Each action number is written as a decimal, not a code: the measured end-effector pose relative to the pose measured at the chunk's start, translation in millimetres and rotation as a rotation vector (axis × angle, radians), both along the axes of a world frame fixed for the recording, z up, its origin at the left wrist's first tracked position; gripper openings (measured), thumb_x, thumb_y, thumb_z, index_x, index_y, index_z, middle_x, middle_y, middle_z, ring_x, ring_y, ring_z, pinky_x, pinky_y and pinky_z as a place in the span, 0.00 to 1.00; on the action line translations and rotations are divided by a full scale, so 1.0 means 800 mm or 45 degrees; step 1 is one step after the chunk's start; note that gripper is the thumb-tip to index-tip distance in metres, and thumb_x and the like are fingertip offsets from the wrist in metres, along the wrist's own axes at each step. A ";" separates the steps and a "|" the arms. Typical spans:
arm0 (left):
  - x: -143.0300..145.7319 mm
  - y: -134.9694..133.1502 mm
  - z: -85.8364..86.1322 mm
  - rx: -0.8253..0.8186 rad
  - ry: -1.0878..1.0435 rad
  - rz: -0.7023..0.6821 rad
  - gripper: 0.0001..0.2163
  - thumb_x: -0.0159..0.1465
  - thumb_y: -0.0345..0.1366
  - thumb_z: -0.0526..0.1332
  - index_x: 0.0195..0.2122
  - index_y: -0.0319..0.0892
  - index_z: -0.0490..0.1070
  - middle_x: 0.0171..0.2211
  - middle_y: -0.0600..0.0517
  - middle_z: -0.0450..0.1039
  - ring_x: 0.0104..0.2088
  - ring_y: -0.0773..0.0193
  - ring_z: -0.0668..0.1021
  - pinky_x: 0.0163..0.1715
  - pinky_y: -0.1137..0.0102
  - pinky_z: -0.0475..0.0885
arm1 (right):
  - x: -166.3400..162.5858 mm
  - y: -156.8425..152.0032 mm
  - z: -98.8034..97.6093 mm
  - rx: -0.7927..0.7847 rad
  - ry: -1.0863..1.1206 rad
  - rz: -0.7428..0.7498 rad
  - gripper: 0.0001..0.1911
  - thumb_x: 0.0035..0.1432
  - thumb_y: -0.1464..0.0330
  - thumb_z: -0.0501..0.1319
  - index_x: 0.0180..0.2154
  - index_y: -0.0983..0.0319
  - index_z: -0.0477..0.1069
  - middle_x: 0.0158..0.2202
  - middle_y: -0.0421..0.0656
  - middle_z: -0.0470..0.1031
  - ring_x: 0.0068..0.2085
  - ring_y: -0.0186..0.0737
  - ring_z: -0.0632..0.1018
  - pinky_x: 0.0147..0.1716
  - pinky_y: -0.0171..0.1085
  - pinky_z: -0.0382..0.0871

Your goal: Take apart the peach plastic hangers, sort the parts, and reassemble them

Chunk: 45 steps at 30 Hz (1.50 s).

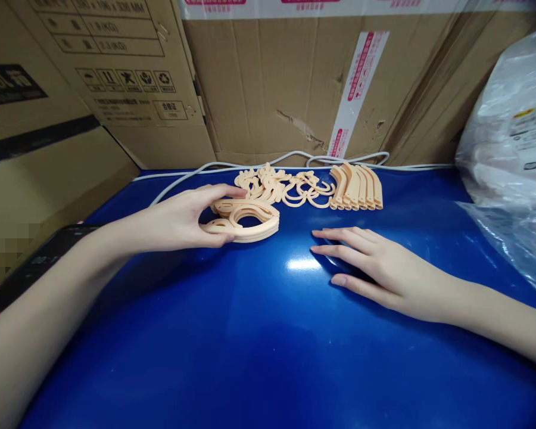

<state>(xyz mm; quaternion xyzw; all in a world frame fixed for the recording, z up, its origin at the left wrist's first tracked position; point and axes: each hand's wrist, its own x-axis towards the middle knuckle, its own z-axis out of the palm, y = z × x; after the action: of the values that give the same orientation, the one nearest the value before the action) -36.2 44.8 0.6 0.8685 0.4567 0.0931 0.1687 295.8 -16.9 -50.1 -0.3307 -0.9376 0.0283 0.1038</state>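
My left hand (174,217) grips the left end of a stack of beige plastic folding hanger parts (261,229), thumb on the near side and fingers on the far side. The parts lie on one another around a round opening. My right hand (379,265) is open and holds nothing, palm down over the blue tabletop (259,345) with its fingers apart. Beyond the hands are a pile of small beige pieces (265,182), several loose hanger hooks (310,189) and a row of curved beige hanger arms (357,187).
Cardboard boxes (268,83) wall off the back and left. A white cable (214,165) runs along the table's rear. Clear plastic wrapping (509,143) bulges in at the right. Behind my left forearm lies a dark phone-like object (31,262).
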 end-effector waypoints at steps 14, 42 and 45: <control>-0.021 0.008 0.010 0.276 0.120 0.166 0.26 0.70 0.47 0.47 0.64 0.37 0.60 0.63 0.44 0.64 0.61 0.49 0.69 0.62 0.54 0.62 | 0.000 0.001 -0.001 -0.004 0.001 -0.008 0.23 0.70 0.59 0.50 0.61 0.60 0.66 0.65 0.51 0.63 0.61 0.49 0.69 0.57 0.52 0.67; 0.081 -0.075 -0.047 0.410 0.042 -0.632 0.17 0.72 0.32 0.49 0.59 0.38 0.67 0.61 0.46 0.69 0.60 0.57 0.72 0.61 0.62 0.67 | 0.038 0.017 0.045 0.166 0.375 -0.597 0.17 0.64 0.55 0.59 0.34 0.61 0.77 0.32 0.44 0.80 0.31 0.40 0.78 0.30 0.37 0.67; 0.080 -0.075 -0.046 0.400 0.054 -0.654 0.17 0.72 0.32 0.49 0.59 0.39 0.68 0.61 0.46 0.69 0.59 0.57 0.73 0.58 0.63 0.70 | 0.064 0.046 0.063 0.222 0.301 -0.847 0.17 0.63 0.56 0.59 0.40 0.62 0.78 0.34 0.45 0.81 0.31 0.41 0.77 0.30 0.36 0.64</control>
<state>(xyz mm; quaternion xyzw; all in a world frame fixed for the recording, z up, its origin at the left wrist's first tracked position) 27.8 -15.0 -36.2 0.9728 0.2053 0.0988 0.0406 346.8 19.8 0.6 -0.6019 -0.7591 -0.0489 0.2429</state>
